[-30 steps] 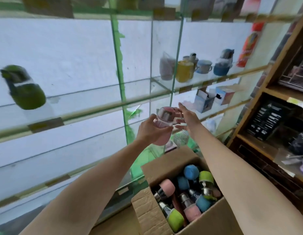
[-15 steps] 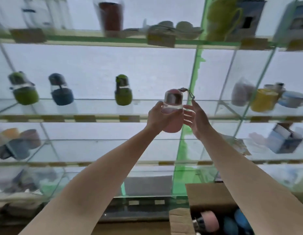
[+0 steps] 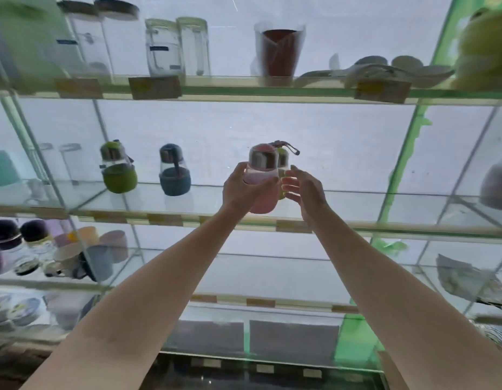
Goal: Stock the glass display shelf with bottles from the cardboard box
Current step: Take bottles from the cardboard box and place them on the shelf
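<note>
Pink bottle (image 3: 262, 182) up at the middle glass shelf (image 3: 356, 199), and I've got it in my left hand (image 3: 241, 190), fingers curled round the lower body and the thumb across the clear band under the metal collar. It's upright, its base about level with the shelf front, not yet set down as far as I can tell. My right hand (image 3: 304, 190) sits just beside it, fingers spread and loosely bent, holding nothing; whether the fingertips touch the bottle I can't tell.

Handling: I'd judge it light, apparently empty, with a see-through upper body that looks breakable and a pink sleeve low down that should give grip. The sleeve is where to hold it. The cord loop (image 3: 286, 146) at the cap is for carrying, not for placing.

Right behind it there's a green bottle (image 3: 283, 164), mostly hidden, very close, so a knock is the risk as this one goes down. Further left on the same shelf stand another green bottle (image 3: 119, 168) and a blue bottle (image 3: 174, 171), well apart from my hands. The cardboard box (image 3: 390, 370) just shows at the lower right edge.
</note>
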